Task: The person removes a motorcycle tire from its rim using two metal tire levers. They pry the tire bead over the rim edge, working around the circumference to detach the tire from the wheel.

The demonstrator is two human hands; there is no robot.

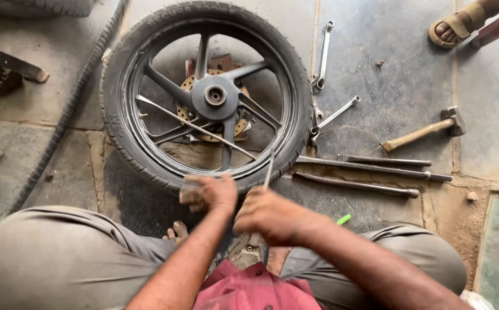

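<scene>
Right hand (272,215) fisted around tyre lever (269,167); left hand (209,192) presses tyre (117,123).

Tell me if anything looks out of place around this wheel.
A thin rod lies slantwise through the spokes of the wheel, resting across the rim. Otherwise, the levers, spanners and hammer just lie loose on the floor.

Wheel (206,95) flat on floor (393,74), centre-left, far of both hands. Left hand (209,192) at wheel's near rim; right hand (272,215) just right of it, gripping thin rod (269,167). Long rod (195,126) across spokes. Three tyre levers (370,169) right of wheel. Hammer (424,131) farther right. Spanners (324,54) beside wheel's right edge. Sandalled foot (453,27) far right.
</scene>
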